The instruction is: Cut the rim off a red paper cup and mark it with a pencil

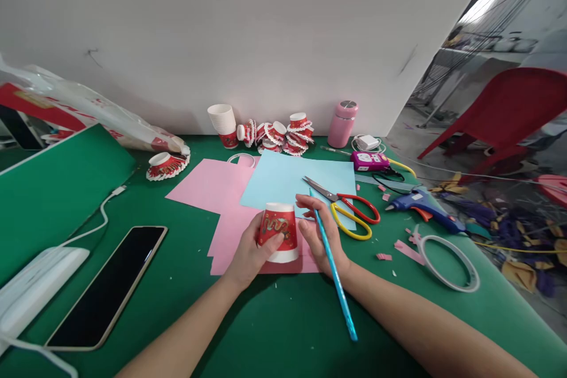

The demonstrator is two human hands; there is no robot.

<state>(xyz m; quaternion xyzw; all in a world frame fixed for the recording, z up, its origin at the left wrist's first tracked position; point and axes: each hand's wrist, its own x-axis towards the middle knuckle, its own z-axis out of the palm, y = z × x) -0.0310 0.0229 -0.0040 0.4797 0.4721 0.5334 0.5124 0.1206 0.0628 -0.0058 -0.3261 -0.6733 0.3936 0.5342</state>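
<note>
Green tabletop [186, 271] spreads beneath me, with a white board [266, 41] upright across its far edge at twelve o'clock. At the centre, the left hand [245, 254] grips a red patterned paper cup [283, 224], upside down, thumb across its front. I see no cuts on the side facing me. The right hand [337, 251], just right of the cup, loosely holds a slim blue pencil [344, 304], fingers partly spread. Clockwise from the cup:

Twelve o'clock: a pale blue sheet [301, 168] overlapping pink paper [199, 183]; behind them, a cluster of fringed red cups [299, 139], which I judge already cut.

Two o'clock: scissors [332, 195], lying out of hand.

Three o'clock: a blue glue gun [410, 201], with a tape roll [473, 276] nearer me and a pink strip [410, 252] beside it.

Nine o'clock, slightly nearer: a phone [108, 286].

Ten o'clock: another fringed cup [162, 166], apparently cut too.

Eleven o'clock: a tilted stack of cups [222, 121], seemingly uncut, like the held one. I cannot count its cups.
</note>
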